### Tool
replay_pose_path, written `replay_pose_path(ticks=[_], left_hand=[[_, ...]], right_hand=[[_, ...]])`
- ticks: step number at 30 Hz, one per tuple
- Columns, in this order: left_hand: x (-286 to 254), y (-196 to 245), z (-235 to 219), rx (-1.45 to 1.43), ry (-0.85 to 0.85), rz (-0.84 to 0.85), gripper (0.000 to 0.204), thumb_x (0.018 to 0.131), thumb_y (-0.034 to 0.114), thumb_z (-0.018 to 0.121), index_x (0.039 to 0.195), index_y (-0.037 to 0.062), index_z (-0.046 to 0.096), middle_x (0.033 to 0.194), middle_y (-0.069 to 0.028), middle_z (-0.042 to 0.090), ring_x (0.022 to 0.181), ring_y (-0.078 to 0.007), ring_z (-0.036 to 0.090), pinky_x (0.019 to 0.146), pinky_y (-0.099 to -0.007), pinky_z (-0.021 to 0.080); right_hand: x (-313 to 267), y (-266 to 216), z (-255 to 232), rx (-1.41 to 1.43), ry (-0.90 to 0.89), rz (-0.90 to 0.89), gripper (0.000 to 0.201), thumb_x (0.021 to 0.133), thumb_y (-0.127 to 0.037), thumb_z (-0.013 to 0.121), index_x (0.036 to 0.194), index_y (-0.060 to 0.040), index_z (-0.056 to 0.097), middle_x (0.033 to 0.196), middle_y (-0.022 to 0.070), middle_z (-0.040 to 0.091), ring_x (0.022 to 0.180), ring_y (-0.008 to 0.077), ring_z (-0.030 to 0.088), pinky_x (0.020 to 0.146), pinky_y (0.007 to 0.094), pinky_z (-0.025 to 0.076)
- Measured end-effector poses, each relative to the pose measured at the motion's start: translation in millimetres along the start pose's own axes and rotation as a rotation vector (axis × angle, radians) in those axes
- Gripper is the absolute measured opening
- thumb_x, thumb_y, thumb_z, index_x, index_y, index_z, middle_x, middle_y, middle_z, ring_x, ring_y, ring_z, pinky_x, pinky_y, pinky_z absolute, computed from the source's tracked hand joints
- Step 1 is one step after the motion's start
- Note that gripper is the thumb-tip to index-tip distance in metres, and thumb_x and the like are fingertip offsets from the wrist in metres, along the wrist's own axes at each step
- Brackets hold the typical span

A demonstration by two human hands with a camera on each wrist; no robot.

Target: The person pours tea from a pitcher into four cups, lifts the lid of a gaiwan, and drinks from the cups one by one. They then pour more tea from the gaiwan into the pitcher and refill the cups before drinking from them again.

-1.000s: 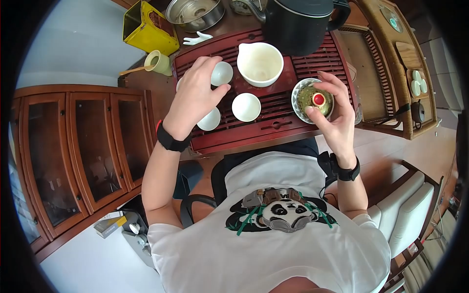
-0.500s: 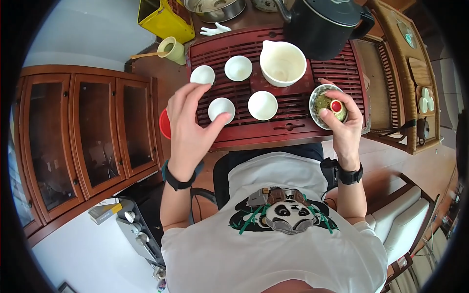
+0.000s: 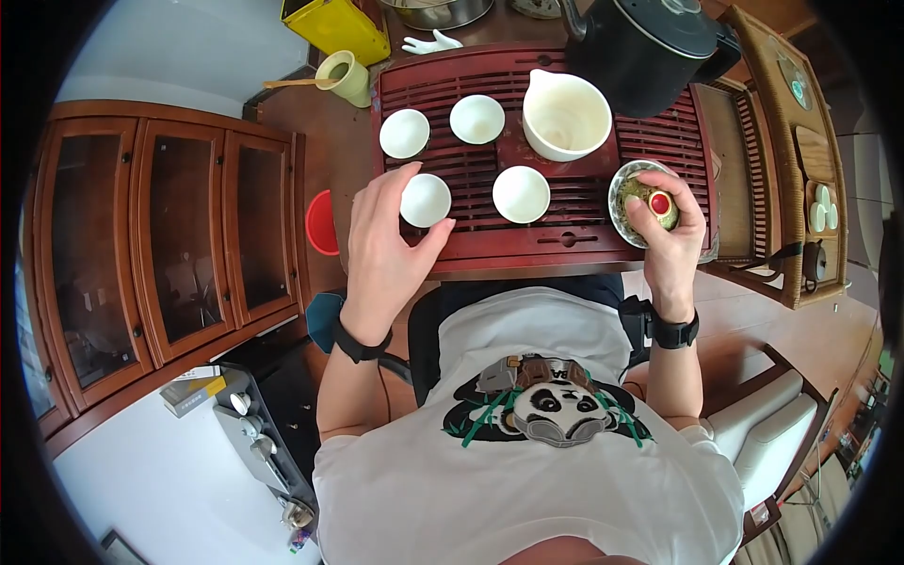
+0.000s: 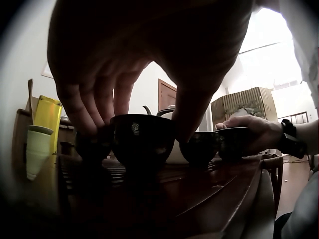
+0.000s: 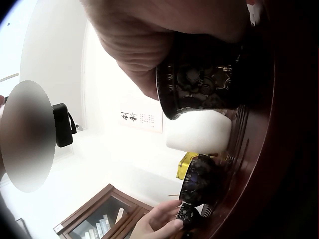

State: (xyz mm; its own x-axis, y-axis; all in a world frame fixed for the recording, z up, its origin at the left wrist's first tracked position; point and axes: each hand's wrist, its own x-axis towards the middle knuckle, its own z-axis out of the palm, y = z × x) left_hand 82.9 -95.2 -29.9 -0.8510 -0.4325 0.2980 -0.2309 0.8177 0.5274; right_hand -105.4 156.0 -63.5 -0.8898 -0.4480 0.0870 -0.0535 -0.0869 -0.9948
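In the head view my left hand (image 3: 381, 245) curls around a small tea cup (image 3: 426, 201), white inside, at the tray's front left. The left wrist view shows that cup (image 4: 142, 142) dark outside, fingers behind its rim, thumb at its right side. My right hand (image 3: 676, 245) pinches the lid (image 3: 667, 223) of a gaiwan (image 3: 617, 212), thumb and forefinger around the red knob; the right wrist view shows the dark, gold-patterned bowl (image 5: 197, 82) beneath the palm. More tea cups, among them a front-middle cup (image 3: 521, 195), stand on the slatted tea tray (image 3: 574, 259).
A spouted white pitcher (image 3: 568, 115) and a black kettle (image 3: 645, 56) stand toward the back right. A pale green holder (image 3: 353, 85) with a wooden tool, a yellow tin (image 3: 344, 38) and a small white hand figure (image 3: 431, 43) lie beyond the tray's left. A rattan shelf (image 3: 800, 273) borders the right.
My left hand moved from over the back cups to the front-left cup, its fingers coming in around it. My right hand stays at the gaiwan. The head view has shifted.
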Motion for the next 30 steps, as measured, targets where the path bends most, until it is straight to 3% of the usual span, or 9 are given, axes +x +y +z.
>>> replay_pose_path(ticks=[7,9,12,17,22,30], left_hand=[[-4,-4,-5,-0.009,0.004,-0.047,0.064,0.074,0.009,0.084,0.133,0.0039,0.059,0.127,-0.0153,0.062,0.116,-0.0368,0.058,0.098,-0.0459,0.048],[-2,10,-8,0.119,0.063,0.008,0.066,0.073,0.011,0.085,0.134,0.0047,0.059,0.129,-0.0141,0.061,0.119,-0.0363,0.055,0.102,-0.0463,0.045],[-1,25,-4,0.037,0.049,0.104,0.068,0.073,0.015,0.086,0.134,0.0058,0.058,0.130,-0.0128,0.060,0.122,-0.0356,0.053,0.104,-0.0466,0.042],[11,54,24,-0.026,-0.074,0.145,0.070,0.072,0.016,0.087,0.135,0.0047,0.058,0.133,-0.0148,0.059,0.121,-0.0372,0.054,0.104,-0.0456,0.043],[17,50,43,-0.067,-0.120,0.162,0.065,0.076,0.012,0.084,0.135,0.0026,0.057,0.132,-0.0160,0.059,0.119,-0.0373,0.055,0.103,-0.0461,0.045],[14,42,34,-0.042,-0.095,0.146,0.057,0.079,0.007,0.080,0.132,0.0015,0.060,0.128,-0.0167,0.062,0.117,-0.0372,0.058,0.101,-0.0452,0.047]], right_hand=[[1,2,1,0.028,0.002,-0.003,0.027,0.083,0.004,0.078,0.108,-0.0021,0.072,0.115,0.0060,0.068,0.102,0.0125,0.064,0.091,0.0257,0.051],[2,3,0,0.031,0.006,-0.003,0.027,0.083,0.004,0.078,0.109,-0.0021,0.072,0.115,0.0059,0.068,0.102,0.0124,0.064,0.090,0.0256,0.051],[2,3,-1,0.014,0.008,-0.002,0.026,0.084,0.004,0.078,0.108,-0.0014,0.072,0.112,0.0056,0.070,0.099,0.0114,0.065,0.088,0.0248,0.053],[2,2,1,0.032,0.017,0.004,0.025,0.084,0.003,0.078,0.108,-0.0021,0.073,0.108,0.0048,0.072,0.096,0.0103,0.066,0.086,0.0242,0.053],[4,3,2,0.019,0.016,-0.019,0.023,0.084,0.003,0.078,0.105,-0.0023,0.073,0.106,0.0043,0.071,0.095,0.0100,0.065,0.085,0.0239,0.052],[3,1,3,-0.007,0.023,-0.028,0.021,0.084,0.001,0.080,0.103,-0.0024,0.072,0.105,0.0039,0.071,0.094,0.0099,0.065,0.085,0.0238,0.052]])
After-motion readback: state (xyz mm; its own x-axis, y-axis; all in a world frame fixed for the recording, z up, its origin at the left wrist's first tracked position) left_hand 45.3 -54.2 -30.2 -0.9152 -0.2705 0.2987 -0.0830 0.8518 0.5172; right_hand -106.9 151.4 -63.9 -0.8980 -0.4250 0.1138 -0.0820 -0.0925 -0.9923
